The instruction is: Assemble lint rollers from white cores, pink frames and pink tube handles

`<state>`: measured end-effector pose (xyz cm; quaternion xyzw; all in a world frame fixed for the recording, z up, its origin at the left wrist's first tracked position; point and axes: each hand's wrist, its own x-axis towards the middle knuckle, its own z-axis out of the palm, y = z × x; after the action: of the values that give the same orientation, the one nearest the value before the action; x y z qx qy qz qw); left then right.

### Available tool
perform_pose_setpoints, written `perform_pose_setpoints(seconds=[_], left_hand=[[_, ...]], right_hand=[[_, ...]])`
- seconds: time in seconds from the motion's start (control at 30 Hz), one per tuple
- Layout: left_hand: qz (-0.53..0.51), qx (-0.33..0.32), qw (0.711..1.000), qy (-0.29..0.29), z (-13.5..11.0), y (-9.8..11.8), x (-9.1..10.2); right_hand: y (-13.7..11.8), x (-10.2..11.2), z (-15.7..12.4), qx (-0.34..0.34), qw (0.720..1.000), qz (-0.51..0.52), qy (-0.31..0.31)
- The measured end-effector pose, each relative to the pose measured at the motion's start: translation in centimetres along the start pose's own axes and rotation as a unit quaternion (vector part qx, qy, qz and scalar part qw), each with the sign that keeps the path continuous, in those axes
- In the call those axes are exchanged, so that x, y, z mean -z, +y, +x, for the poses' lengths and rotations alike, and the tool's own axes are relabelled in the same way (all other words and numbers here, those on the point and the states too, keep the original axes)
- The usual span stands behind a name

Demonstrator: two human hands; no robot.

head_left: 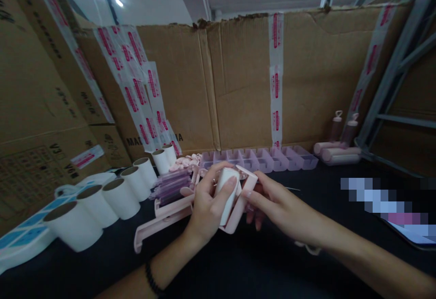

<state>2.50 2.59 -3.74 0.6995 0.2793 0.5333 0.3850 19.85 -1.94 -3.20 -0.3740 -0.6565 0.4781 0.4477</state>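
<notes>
White paper roll sits at frame centre, partly seated in the pink holder, the left hand clasping it, the right hand pinching the holder's edge, while many loose rolls wait lower left.

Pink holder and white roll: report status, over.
Left hand grips white roll. Right hand steadies pink holder. Spare rolls left, apart.
</notes>
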Motion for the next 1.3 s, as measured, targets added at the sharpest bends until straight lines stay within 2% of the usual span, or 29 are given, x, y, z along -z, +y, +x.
perform_pose_setpoints(seconds=[0.1, 0.27, 0.53, 0.57, 0.7, 0.8, 0.9, 1.03, 1.17, 1.3], left_hand=[[-0.007, -0.023, 0.999, -0.021, 0.5, 0.2, 0.4], [0.005, -0.048, 0.999, -0.020, 0.4, 0.3, 0.6], [0.062, -0.012, 0.998, 0.020, 0.3, -0.4, -0.2], [0.060, 0.000, 0.997, 0.038, 0.5, -0.6, -0.1], [0.024, 0.033, 0.988, 0.151, 1.4, -0.9, 0.5], [0.005, 0.027, 0.991, 0.130, 1.4, -0.4, 0.6], [-0.066, 0.049, 0.991, 0.105, 1.3, 0.2, 0.4], [-0.168, 0.103, 0.967, 0.159, 1.8, 0.3, 0.8], [-0.194, 0.116, 0.950, 0.214, 2.6, 0.1, 2.0], [-0.209, 0.088, 0.950, 0.216, 3.0, 0.1, 2.9]], right_hand=[[-0.4, 0.1, 0.0, 0.005, 1.000, 0.013, -0.018], [-0.2, -0.3, -0.1, 0.028, 0.999, 0.017, 0.008], [0.8, -0.4, 0.1, 0.004, 0.999, 0.043, 0.022], [0.8, -0.4, 0.1, 0.000, 0.999, 0.048, 0.021], [0.5, -0.5, 0.0, 0.010, 0.998, 0.043, 0.041], [0.0, -0.4, -0.2, 0.008, 0.999, 0.027, 0.019], [-0.4, 0.1, -0.4, -0.001, 1.000, 0.013, -0.019], [-1.2, 0.8, -0.8, 0.020, 0.996, -0.064, -0.061], [-1.4, 0.4, -1.1, 0.115, 0.959, -0.235, -0.105], [0.4, -1.1, -1.3, 0.177, 0.903, -0.361, -0.151]])
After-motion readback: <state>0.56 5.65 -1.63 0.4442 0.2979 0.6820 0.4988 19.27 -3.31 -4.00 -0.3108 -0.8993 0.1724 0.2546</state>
